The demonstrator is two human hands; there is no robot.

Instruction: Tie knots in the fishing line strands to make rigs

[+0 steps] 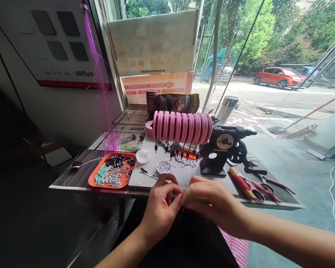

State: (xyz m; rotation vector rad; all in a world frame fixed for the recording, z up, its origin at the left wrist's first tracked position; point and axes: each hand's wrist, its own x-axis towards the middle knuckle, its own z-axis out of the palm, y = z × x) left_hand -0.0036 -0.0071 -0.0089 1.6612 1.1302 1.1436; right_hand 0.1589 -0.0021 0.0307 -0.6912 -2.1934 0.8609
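My left hand (163,208) and my right hand (209,199) meet just in front of the table's front edge, fingers pinched together. Thin fishing line (186,173) runs down to them from a row of pink spools (182,127). The fingertips largely hide the part they grip. The spools sit side by side on a black hand-cranked winder (222,149), with small dark fittings dangling below. Just beyond my left hand stands a small white cup (164,172) of pale beads. More loose beads (187,161) lie on the white board (145,181) under the spools.
At the left, an orange tray (93,181) holds black, teal and silver small parts. Purple strands (93,44) hang above it. Scissors (264,188), pliers (279,183) and a red-wrapped bundle (241,183) lie at the right. A dark mesh bag (177,102) stands behind the spools.
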